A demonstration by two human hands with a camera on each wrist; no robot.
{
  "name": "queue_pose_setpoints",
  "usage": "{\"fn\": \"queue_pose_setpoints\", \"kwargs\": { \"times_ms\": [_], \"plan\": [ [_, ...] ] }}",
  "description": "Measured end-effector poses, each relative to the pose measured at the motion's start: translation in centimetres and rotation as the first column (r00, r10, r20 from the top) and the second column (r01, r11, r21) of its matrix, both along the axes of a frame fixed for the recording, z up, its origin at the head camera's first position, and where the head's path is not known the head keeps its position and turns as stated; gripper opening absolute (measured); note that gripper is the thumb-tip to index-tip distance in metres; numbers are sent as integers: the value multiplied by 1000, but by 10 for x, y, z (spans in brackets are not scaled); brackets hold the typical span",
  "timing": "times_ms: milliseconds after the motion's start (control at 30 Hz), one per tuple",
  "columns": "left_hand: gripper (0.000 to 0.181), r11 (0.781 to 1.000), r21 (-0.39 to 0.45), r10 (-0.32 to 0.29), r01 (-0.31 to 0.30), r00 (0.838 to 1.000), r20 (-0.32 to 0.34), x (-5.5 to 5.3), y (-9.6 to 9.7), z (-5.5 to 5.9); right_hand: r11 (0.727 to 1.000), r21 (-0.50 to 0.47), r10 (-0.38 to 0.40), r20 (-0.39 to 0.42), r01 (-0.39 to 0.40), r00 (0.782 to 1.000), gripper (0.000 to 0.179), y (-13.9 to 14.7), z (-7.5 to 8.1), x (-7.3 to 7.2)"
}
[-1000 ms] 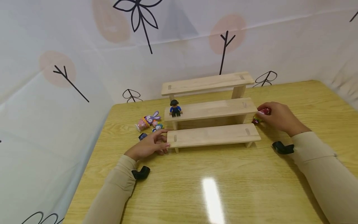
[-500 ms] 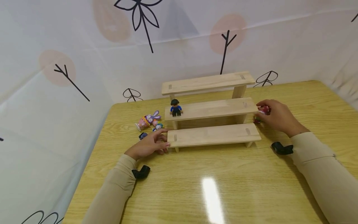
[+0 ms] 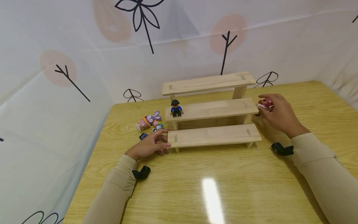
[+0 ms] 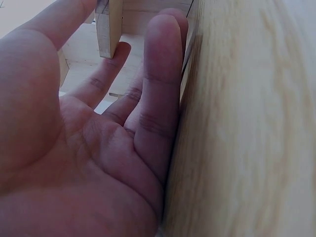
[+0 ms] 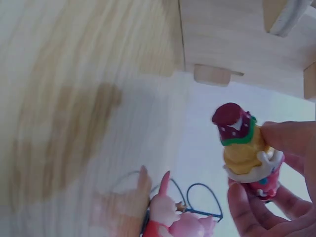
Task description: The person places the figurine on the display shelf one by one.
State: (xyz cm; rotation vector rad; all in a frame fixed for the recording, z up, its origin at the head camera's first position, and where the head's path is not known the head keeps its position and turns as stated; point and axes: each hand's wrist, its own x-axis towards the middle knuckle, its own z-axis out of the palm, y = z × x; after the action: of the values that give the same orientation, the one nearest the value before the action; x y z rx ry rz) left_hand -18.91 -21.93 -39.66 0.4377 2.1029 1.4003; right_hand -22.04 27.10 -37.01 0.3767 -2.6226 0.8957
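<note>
My right hand (image 3: 282, 118) pinches a small toy figurine (image 5: 244, 153) between thumb and fingers. It has a dark red end, a green band, a yellow middle and a pink part with white trim. The hand holds it off the table, just right of the three-step wooden shelf (image 3: 213, 135). My left hand (image 3: 146, 146) grips the left end of the lowest step, thumb at the front corner and index finger at the back. In the left wrist view the board's end (image 4: 107, 34) lies between them, the other fingers beside the tabletop. A toy figure in blue (image 3: 176, 109) sits on the middle step.
Left of the shelf lie a purple rabbit toy (image 3: 149, 120), a small blue-capped toy (image 3: 158, 126) and a dark blue toy (image 3: 143, 136). Pink toys (image 5: 165, 212) show low in the right wrist view. A patterned cloth (image 3: 193, 56) hangs behind the table (image 3: 179, 186).
My right hand has lifted the figurine from low beside the shelf, up and slightly away. My left hand stays on the lowest step.
</note>
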Motion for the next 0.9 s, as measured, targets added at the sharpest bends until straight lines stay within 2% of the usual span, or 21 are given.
{"fn": "queue_pose_setpoints", "kwargs": {
  "times_ms": [233, 433, 567, 800, 900],
  "plan": [
    [67, 1000, 2, -1, 1, 1000, 0, 0, 0, 0, 993, -110, -42, -78, 33, 996, 42, -8, 8, 4],
    [68, 1000, 4, -8, 8, 1000, -2, 0, -1, -1, 984, -176, -70, -170, 40, 983, 37, -16, 17, 7],
    [67, 1000, -3, -2, 2, 1000, -1, 0, 0, -1, 981, -195, -67, -252, 18, 965, 34, -20, 20, 10],
    [67, 1000, -10, 4, -4, 1000, 1, 0, 0, 0, 990, -143, -54, -383, -1, 922, 34, -25, 23, 10],
    [68, 1000, -13, 3, -3, 1000, 1, 0, 0, 0, 985, -170, -67, -428, -7, 901, 33, -29, 26, 11]
  ]
}}
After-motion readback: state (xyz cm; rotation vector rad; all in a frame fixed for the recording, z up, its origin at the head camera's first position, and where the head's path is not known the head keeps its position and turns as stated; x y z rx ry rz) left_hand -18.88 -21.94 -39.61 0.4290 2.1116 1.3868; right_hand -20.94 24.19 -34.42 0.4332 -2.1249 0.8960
